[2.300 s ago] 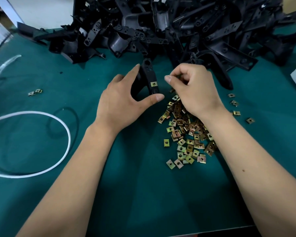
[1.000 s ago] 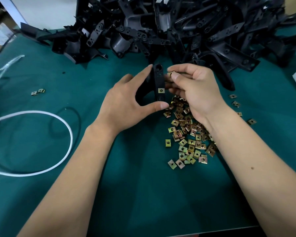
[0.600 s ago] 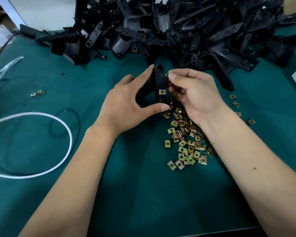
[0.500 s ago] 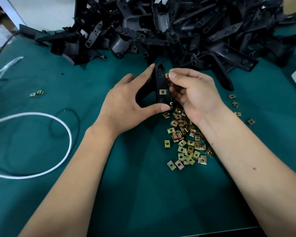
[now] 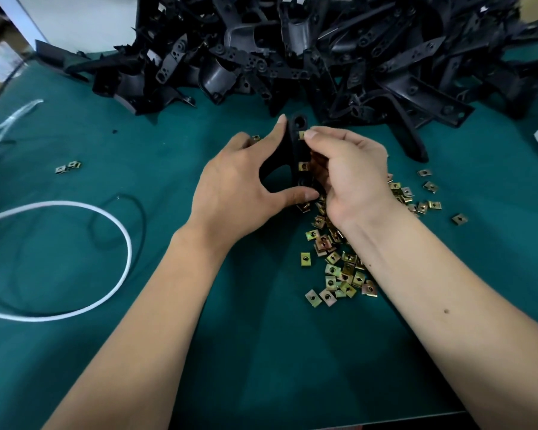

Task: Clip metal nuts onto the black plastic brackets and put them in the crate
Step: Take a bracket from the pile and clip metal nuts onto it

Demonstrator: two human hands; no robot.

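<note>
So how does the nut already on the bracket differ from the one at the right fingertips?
The seated nut sits at the middle of the bracket, untouched; the pinched nut is up near the top hole, held by the right hand. The seated nut shows its full face and centre hole; the pinched nut is mostly hidden behind the fingertips. Both are brass-coloured, and the left hand steadies the bracket.

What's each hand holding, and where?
Left hand grips the black bracket end to end. Right hand pinches a metal nut at the bracket's upper edge.
</note>
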